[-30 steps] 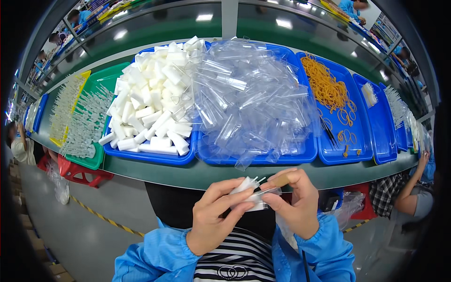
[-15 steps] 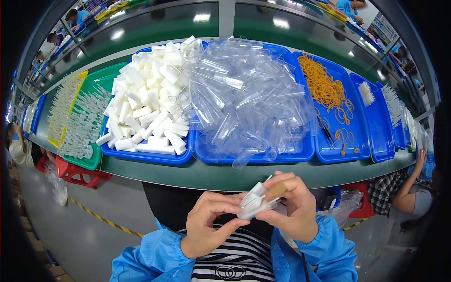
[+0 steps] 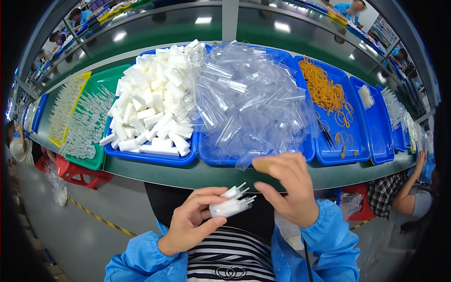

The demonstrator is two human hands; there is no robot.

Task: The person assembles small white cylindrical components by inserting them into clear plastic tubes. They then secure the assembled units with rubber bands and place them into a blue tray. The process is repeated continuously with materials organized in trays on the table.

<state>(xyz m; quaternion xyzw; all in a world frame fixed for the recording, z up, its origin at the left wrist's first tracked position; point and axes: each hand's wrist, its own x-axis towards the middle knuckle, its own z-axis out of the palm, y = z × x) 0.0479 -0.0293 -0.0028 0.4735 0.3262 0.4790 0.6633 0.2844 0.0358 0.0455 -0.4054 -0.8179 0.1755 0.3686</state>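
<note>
The left hand [image 3: 190, 221] grasps a small bundle of white tubes [image 3: 230, 203] in front of the person's chest, well short of the green bench [image 3: 197, 171]; thin tips stick out of the bundle's right end. The right hand [image 3: 289, 190] hovers just right of the bundle, fingers curled and loosely parted, with a tan band-like item [image 3: 261, 164] at the raised thumb; whether it is gripped or only worn there cannot be told. The hand does not touch the bundle. On the bench, directly beyond the hands, a blue tray [image 3: 253, 157] is heaped with clear sleeves [image 3: 249, 101]. Left of it, a second blue tray [image 3: 155, 157] holds a full pile of loose white tubes [image 3: 155, 103]. Further left, a green tray [image 3: 96, 162] carries pale nozzle parts [image 3: 84, 122], and a yellow tray [image 3: 87, 75] sits beyond that. Right of the sleeve tray, a third blue tray [image 3: 357, 155] holds orange rubber bands [image 3: 326, 91] and a dark tool [image 3: 326, 131]. Assessment: a handful of tubes is gathered and aligned, but no band is seen around it, so bundling appears unfinished. With both stock trays heaped high, most of the work looks outstanding. No finished bundles can be made out. Other workers sit at the bench's far ends.
</note>
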